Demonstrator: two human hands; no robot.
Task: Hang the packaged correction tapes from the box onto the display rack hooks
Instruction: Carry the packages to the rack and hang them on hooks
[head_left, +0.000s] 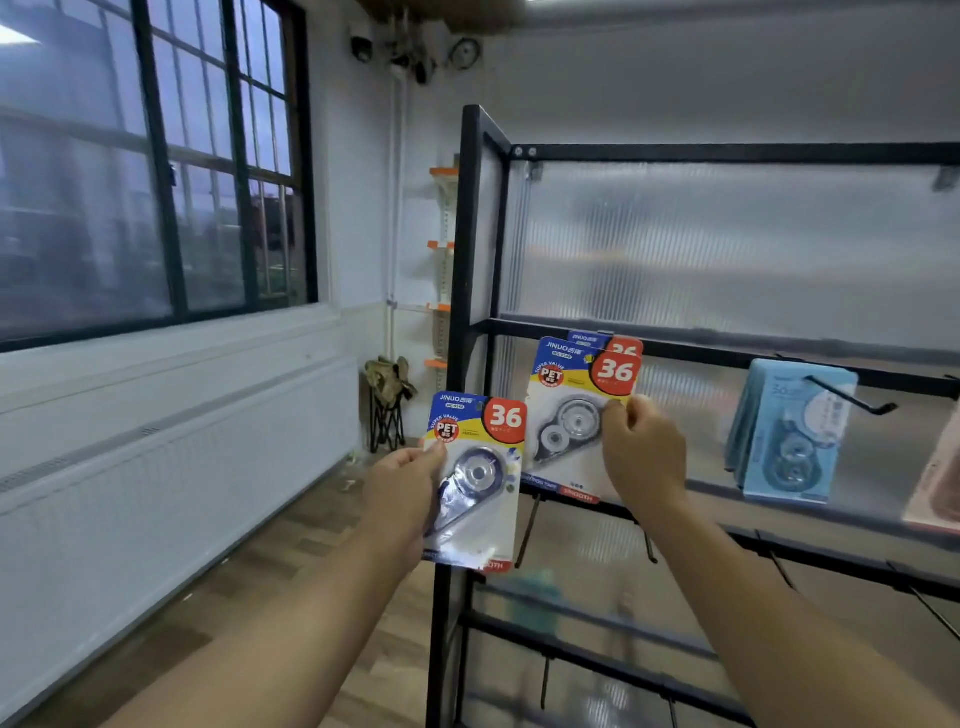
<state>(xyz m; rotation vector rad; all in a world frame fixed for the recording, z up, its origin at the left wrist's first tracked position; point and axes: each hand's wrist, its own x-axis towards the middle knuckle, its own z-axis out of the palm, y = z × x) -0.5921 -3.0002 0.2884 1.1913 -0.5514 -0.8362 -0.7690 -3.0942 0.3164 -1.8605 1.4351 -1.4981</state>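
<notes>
My left hand (402, 491) grips a packaged correction tape (475, 480) with a blue, yellow and red "36" card, held in front of the black display rack's left post (466, 291). My right hand (641, 454) pinches the right edge of a second, identical package (579, 415) held up at the rack's middle crossbar (691, 349). Another such card (621, 344) shows just behind it on the same spot. Whether the front package sits on a hook is hidden. The box is out of view.
Light blue correction tape packs (792, 436) hang on a hook to the right, with a bare black hook (852, 397) sticking out over them. Lower bars carry more bare hooks (527, 530). A window wall (156, 208) and a folding stool (387, 402) lie left.
</notes>
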